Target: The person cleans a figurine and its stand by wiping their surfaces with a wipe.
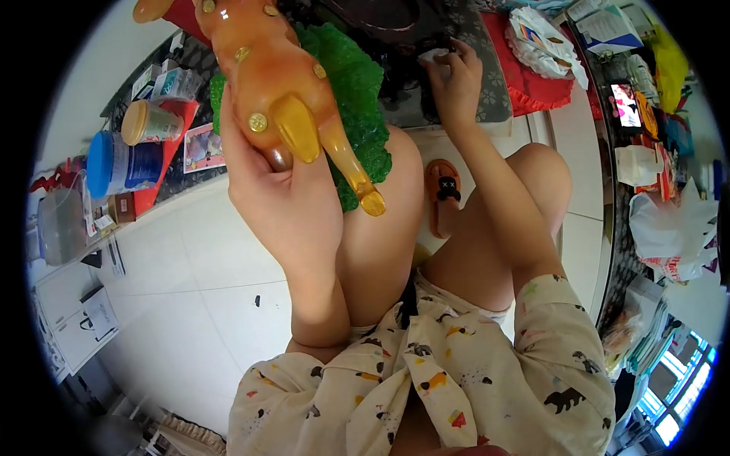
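My left hand (281, 182) is closed around the lower end of a glossy orange animal figurine (262, 72). The figurine has legs, a yellow tail-like piece (295, 128) and small gold coin shapes on its body. Its green, ruffled part (353, 99) lies behind it, above my thigh. Some of my left fingers are hidden behind the figurine. Over the dark table (490, 83), my right hand (456, 83) has bent fingers closed on a small whitish wad (433, 55), whose kind I cannot make out. A dark, shiny piece (380, 15) sits on the table beyond.
Jars, including a blue-lidded tub (125, 163), stand on a counter to the left. A red cloth (532, 91) with a plastic bag (541, 42) is at upper right. A lit phone (626, 105) and white bags (673, 232) line the right counter. An orange slipper (441, 190) shows below.
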A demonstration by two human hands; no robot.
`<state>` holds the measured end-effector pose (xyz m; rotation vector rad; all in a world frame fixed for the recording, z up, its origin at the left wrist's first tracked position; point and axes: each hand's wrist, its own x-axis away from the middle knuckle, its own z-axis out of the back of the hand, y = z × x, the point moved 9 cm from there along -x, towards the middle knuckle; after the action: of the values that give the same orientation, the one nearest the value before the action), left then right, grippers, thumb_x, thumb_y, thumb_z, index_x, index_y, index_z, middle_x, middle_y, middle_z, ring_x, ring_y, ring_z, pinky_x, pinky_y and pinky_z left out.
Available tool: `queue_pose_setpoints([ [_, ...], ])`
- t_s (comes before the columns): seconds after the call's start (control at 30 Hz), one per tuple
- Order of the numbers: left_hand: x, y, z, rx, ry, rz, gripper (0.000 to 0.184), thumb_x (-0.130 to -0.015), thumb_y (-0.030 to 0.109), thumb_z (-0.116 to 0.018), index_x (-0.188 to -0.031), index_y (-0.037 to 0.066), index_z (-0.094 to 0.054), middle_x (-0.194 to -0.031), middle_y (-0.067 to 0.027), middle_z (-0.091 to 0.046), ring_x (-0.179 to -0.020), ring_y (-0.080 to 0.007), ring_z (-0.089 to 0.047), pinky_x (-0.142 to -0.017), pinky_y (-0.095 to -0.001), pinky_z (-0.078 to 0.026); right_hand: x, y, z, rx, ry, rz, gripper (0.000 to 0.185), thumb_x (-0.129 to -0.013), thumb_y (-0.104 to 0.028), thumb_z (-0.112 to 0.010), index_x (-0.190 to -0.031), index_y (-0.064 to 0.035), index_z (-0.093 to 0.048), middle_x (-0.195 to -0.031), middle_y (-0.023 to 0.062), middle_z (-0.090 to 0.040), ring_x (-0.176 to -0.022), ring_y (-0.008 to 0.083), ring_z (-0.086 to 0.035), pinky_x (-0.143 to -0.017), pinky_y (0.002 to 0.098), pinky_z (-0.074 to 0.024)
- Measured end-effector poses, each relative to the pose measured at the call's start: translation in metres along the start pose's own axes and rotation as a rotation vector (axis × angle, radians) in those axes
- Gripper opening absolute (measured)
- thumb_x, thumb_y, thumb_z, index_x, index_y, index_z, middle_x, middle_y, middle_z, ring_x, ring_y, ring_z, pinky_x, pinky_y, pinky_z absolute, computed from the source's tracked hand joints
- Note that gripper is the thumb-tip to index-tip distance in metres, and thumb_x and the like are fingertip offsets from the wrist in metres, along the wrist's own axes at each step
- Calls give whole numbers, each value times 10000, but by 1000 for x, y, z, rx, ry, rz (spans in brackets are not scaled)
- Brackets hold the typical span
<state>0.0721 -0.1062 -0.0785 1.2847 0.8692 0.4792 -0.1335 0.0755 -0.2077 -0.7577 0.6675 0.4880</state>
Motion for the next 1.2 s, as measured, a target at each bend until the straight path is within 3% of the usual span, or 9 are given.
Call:
queue_pose_setpoints([
  [0.47,0,-2,0,-69,-30,15,597,-857,-5,-629,-1398,-58,-381,-1222,-149,-615,-1090,-163,-592,-942,-270,-455,-15,8,-8,-31,-135,115,133,-687,-74,-766,-777,-7,-694,-1164,118,-619,-1036,340,-553,-889,410,-465],
  [0.63,1,1,-3,-8,-34,25,603,-851,-6,-626,-1400,-52,-381,-1216,-154,-621,-1079,-163,-599,-918,-273,-468,-24,36,2,-46,-221,-79,135,-703,-122,-778,-762,-21,-711,-1126,107,-650,-1053,320,-582,-879,401,-479],
  [0.73,1,1,-2,-44,-19,50,589,-845,-32,-596,-1395,-47,-388,-1227,-145,-604,-1100,-169,-586,-940,-282,-456,-38,73,15,-195,-156,-188,202,-720,-183,-778,-831,-22,-729,-977,110,-687,-888,276,-660,-787,358,-513],
  [0.77,2,1,-3,-44,-10,58,577,-841,-49,-573,-1389,-44,-395,-1229,-142,-595,-1111,-174,-578,-953,-286,-448,-39,94,17,-268,-148,-306,237,-751,-235,-781,-861,-30,-735,-889,106,-700,-789,216,-674,-728,319,-514],
  [0.83,3,-2,-3,-17,-3,84,560,-832,-77,-531,-1377,-40,-408,-1226,-138,-581,-1128,-182,-566,-972,-291,-435,-51,115,22,-342,-207,-515,272,-790,-280,-771,-935,-51,-743,-890,62,-712,-772,173,-668,-700,301,-509],
  [0.97,4,-10,3,-70,8,59,544,-819,-100,-461,-1358,-36,-425,-1176,-130,-573,-1029,-169,-578,-895,-283,-466,-53,145,9,-1054,-153,-969,326,-876,-300,-704,-1054,-26,-700,-967,27,-694,-824,136,-648,-732,266,-494],
  [1.07,5,-5,2,-109,18,91,519,-838,-84,-450,-1354,-26,-431,-1135,-121,-575,-855,-126,-576,-673,-225,-478,-57,171,-31,-1638,-60,-1208,172,-925,-137,-530,-1058,-29,-552,-917,235,-654,-845,338,-658,-732,421,-515],
  [1.1,5,-9,3,-99,24,77,511,-844,-79,-452,-1351,-24,-434,-1123,-119,-578,-823,-118,-574,-633,-215,-469,-57,173,-35,-1653,-23,-1258,192,-927,-182,-572,-1045,-37,-617,-871,220,-649,-818,312,-658,-736,408,-511],
  [1.2,5,-6,5,-136,23,74,474,-862,-57,-467,-1334,-17,-444,-1058,-112,-598,-696,-97,-570,-498,-195,-438,-72,169,-36,-1370,-121,-960,322,-883,-250,-689,-1093,-5,-670,-974,103,-682,-795,205,-657,-696,319,-520],
])
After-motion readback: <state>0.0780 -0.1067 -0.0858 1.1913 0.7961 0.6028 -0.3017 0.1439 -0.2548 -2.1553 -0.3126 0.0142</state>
